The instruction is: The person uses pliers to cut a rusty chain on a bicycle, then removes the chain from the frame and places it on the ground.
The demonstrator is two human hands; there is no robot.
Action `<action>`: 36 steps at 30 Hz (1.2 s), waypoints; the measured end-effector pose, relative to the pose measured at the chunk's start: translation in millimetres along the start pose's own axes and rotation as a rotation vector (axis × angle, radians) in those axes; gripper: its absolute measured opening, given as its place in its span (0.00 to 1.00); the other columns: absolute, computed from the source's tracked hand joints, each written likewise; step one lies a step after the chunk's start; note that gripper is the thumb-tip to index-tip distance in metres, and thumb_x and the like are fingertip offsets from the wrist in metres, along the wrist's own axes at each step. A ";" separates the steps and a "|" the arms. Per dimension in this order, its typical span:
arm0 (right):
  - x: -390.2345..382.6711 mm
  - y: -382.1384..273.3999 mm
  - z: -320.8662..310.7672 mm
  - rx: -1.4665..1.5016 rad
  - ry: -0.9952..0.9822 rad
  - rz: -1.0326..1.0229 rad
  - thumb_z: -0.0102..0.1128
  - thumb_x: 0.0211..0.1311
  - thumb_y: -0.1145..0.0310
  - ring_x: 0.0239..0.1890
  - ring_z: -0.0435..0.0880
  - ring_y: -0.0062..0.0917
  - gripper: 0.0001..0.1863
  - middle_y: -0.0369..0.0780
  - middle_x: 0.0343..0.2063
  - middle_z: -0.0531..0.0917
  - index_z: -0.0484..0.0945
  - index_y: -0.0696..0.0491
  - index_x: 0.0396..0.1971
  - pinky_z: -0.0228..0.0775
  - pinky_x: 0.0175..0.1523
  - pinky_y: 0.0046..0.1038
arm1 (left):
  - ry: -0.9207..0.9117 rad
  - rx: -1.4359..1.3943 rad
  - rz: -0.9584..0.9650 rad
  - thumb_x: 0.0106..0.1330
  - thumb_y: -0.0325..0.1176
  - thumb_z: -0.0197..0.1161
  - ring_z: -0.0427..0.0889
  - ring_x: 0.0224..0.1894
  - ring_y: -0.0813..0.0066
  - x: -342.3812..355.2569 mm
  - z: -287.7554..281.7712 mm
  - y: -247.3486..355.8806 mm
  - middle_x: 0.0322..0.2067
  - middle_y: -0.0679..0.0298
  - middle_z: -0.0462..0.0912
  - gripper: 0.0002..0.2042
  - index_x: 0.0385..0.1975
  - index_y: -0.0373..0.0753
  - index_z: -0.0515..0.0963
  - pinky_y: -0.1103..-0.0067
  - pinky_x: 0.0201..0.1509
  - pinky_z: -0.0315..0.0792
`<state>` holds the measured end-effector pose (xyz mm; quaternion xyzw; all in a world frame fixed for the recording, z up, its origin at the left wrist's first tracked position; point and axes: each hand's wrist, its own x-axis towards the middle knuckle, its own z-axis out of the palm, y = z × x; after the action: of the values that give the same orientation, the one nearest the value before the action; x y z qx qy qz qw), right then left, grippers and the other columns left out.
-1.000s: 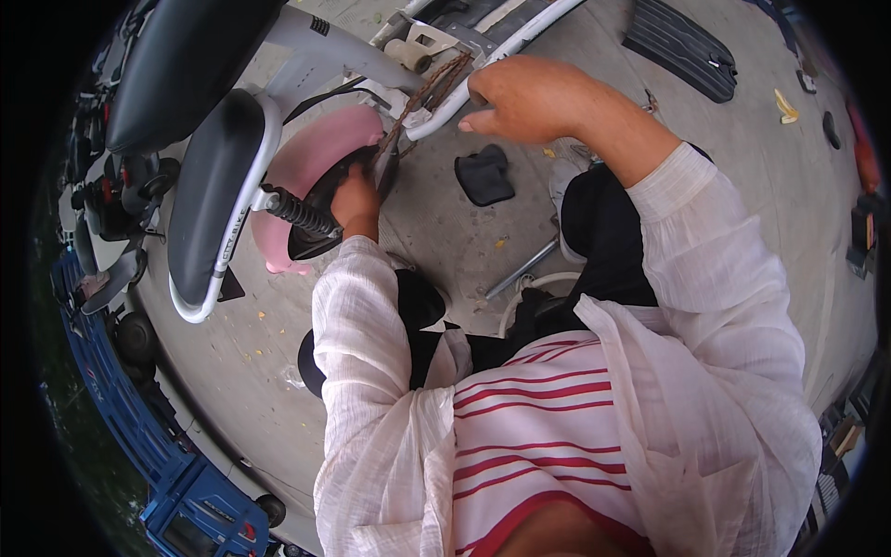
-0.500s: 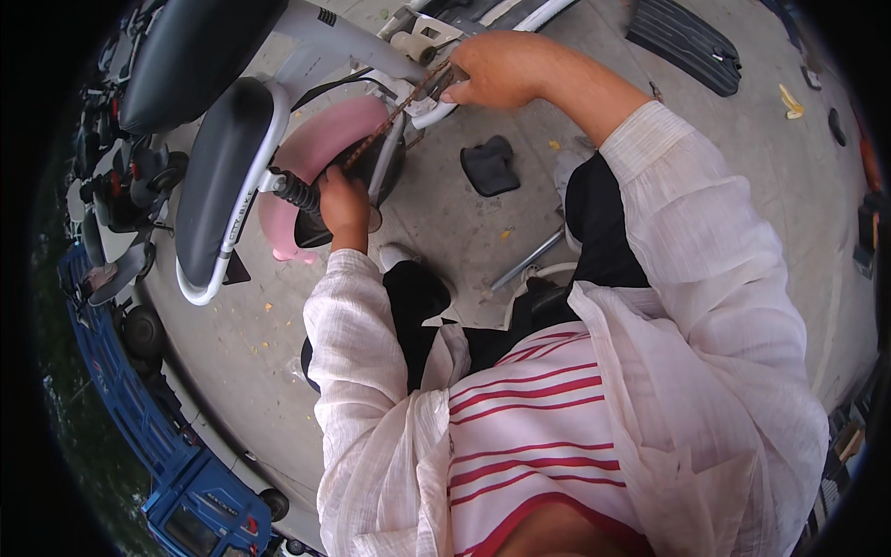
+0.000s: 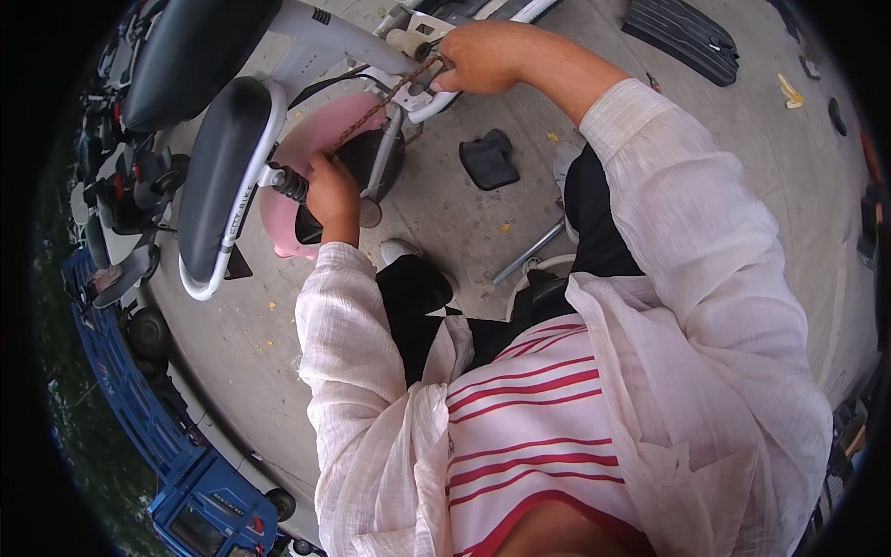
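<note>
A rusty chain (image 3: 385, 99) stretches slantwise between my two hands, beside the rear of a white-framed bike (image 3: 371, 53). Closed around its lower end is my left hand (image 3: 332, 197), in front of the pink rear fender (image 3: 295, 167) and close to a black spring shock (image 3: 290, 183). Its upper end is pinched in the fingers of my right hand (image 3: 478, 60), near the white frame tube. Part of the chain is hidden by my fingers. A grey metal strut (image 3: 382, 162) stands just right of my left hand.
Two black seats, the smaller one (image 3: 223, 176) railed in white, overhang the left side. On the concrete lie a black rubber piece (image 3: 489, 160), a metal tube (image 3: 529, 252) and a black ribbed panel (image 3: 682, 35). Farther off are parked scooters (image 3: 139, 181) and a blue truck (image 3: 209, 497).
My left hand has risen slightly and shifted left along the fender. The right hand has moved a little left and up. The chain between them sits slightly farther left.
</note>
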<state>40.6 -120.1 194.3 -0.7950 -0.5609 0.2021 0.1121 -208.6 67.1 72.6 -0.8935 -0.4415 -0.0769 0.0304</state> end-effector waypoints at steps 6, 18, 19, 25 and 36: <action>9.9 0.2 3.9 0.040 0.012 -0.052 0.58 0.58 0.50 0.36 0.82 0.42 0.24 0.49 0.30 0.82 0.80 0.60 0.34 0.72 0.42 0.40 | 0.046 0.014 0.059 0.66 0.38 0.49 0.82 0.30 0.45 2.1 -5.2 -3.6 0.32 0.48 0.82 0.12 0.46 0.44 0.70 0.57 0.34 0.76; 14.5 2.3 5.6 0.033 0.008 -0.041 0.59 0.57 0.49 0.36 0.82 0.43 0.24 0.50 0.29 0.83 0.81 0.60 0.31 0.72 0.41 0.40 | -0.095 0.147 0.074 0.67 0.43 0.49 0.82 0.30 0.45 13.6 -23.4 4.6 0.29 0.49 0.82 0.12 0.37 0.41 0.71 0.59 0.34 0.77; 13.9 1.4 3.9 0.039 -0.003 -0.031 0.59 0.57 0.49 0.36 0.82 0.43 0.24 0.50 0.30 0.83 0.81 0.61 0.31 0.72 0.41 0.40 | -0.077 0.151 0.050 0.67 0.43 0.50 0.82 0.30 0.45 13.9 -24.0 5.9 0.28 0.49 0.82 0.12 0.37 0.41 0.71 0.59 0.34 0.76; 33.0 7.4 3.6 0.054 -0.025 0.003 0.59 0.57 0.50 0.39 0.82 0.43 0.25 0.50 0.32 0.83 0.81 0.62 0.33 0.72 0.45 0.39 | -0.018 0.113 0.084 0.65 0.41 0.51 0.82 0.32 0.48 16.3 -39.1 10.8 0.29 0.52 0.83 0.09 0.36 0.43 0.73 0.60 0.34 0.76; 103.6 -59.3 105.3 0.149 0.086 -0.198 0.62 0.53 0.63 0.46 0.80 0.42 0.18 0.46 0.39 0.82 0.77 0.53 0.44 0.71 0.50 0.39 | 0.090 -0.185 0.042 0.60 0.38 0.61 0.82 0.32 0.52 13.1 -48.7 1.3 0.29 0.56 0.83 0.09 0.37 0.45 0.80 0.64 0.35 0.75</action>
<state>-26.7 -7.5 103.9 -0.7331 -0.6147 0.1970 0.2143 -205.1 70.6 122.8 -0.8970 -0.4120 -0.1569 -0.0307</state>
